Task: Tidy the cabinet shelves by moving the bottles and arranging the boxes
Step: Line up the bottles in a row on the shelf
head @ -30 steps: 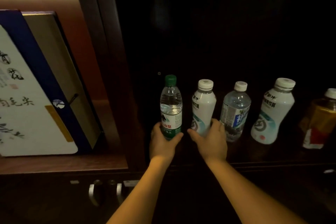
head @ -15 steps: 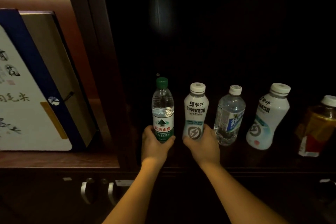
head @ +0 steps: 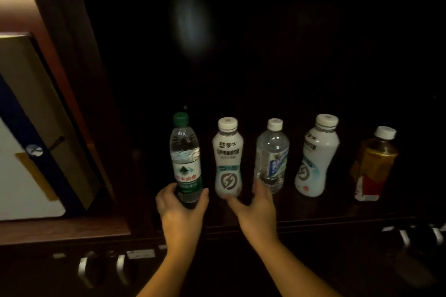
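Several bottles stand in a row on a dark cabinet shelf [head: 337,218]. My left hand [head: 179,210] grips the base of a clear water bottle with a green cap [head: 185,159] at the row's left end. My right hand [head: 255,207] is spread open just below a white bottle with a lightning mark [head: 226,159], its fingers apart and a fingertip near the bottle's base. Further right stand a clear bottle with a blue label [head: 272,157], a second white bottle [head: 317,157] and an amber tea bottle with a red label [head: 372,164].
A large blue and white box [head: 31,142] leans in the lit compartment on the left, behind a dark wooden divider [head: 79,75]. Metal door handles [head: 83,270] sit below the shelf, with more handles [head: 405,236] at the lower right. The cabinet back is very dark.
My right hand has let go of the white bottle and opened, drawing back slightly. My left hand still holds the green-capped bottle. The view has shifted to the right.
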The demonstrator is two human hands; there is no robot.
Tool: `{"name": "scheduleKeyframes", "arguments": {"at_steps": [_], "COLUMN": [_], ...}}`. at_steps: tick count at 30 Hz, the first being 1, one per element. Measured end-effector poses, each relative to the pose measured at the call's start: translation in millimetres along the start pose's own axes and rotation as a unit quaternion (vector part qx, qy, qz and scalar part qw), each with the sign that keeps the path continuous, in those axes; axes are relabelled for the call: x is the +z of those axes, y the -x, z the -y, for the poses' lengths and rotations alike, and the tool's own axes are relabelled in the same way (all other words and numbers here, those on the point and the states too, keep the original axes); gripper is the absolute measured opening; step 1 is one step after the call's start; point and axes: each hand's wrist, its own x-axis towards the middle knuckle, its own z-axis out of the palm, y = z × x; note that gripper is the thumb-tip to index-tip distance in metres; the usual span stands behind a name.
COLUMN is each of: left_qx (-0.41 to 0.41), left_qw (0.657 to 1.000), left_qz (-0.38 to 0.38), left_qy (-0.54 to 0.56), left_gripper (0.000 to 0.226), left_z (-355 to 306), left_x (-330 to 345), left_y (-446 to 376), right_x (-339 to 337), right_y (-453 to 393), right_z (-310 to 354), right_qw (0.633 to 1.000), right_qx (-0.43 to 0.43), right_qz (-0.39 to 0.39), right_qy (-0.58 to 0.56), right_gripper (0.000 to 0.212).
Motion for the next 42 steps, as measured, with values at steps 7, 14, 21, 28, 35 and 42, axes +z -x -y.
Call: {"name": "scheduleKeyframes", "arguments": {"at_steps": [7, 14, 21, 28, 35, 42], "left_qx": [0.103, -0.001, 0.031, 0.026, 0.030, 0.035], "left_qw": [0.979, 0.985, 0.982, 0.976, 0.974, 0.974], "left_qz": [0.168, 0.172, 0.180, 0.204, 0.213, 0.212], "left_qy": [0.043, 0.031, 0.054, 0.070, 0.076, 0.073], "left_gripper": [0.074, 0.097, 0.065, 0.064, 0.063, 0.062], "left_z": [-66.5, -80.6, -71.2, -71.1, -72.4, -71.8], "left_x": [72.2, 138.3, 139.5, 135.4, 133.5, 133.9], "left_y": [59.6, 53.8, 48.0, 48.4, 48.8, 49.0], "right_x": [-92.6, -113.2, -122.6, -139.0, -152.4, -128.1], "right_y": [-22.7, -72.4, -86.7, -82.2, -83.4, -88.3], "right_z": [-37.3, -59.4, -66.9, -67.6, -72.4, -63.0], "right_qw": [0.969, 0.980, 0.988, 0.999, 0.999, 0.988], "right_qx": [0.023, 0.036, -0.001, -0.014, 0.004, 0.034], "right_qz": [-0.240, -0.169, -0.125, -0.031, 0.043, -0.069], "right_qy": [-0.054, 0.095, 0.090, -0.004, -0.018, 0.131], "right_gripper": [0.047, 0.099, 0.068, 0.049, 0.064, 0.097]}}
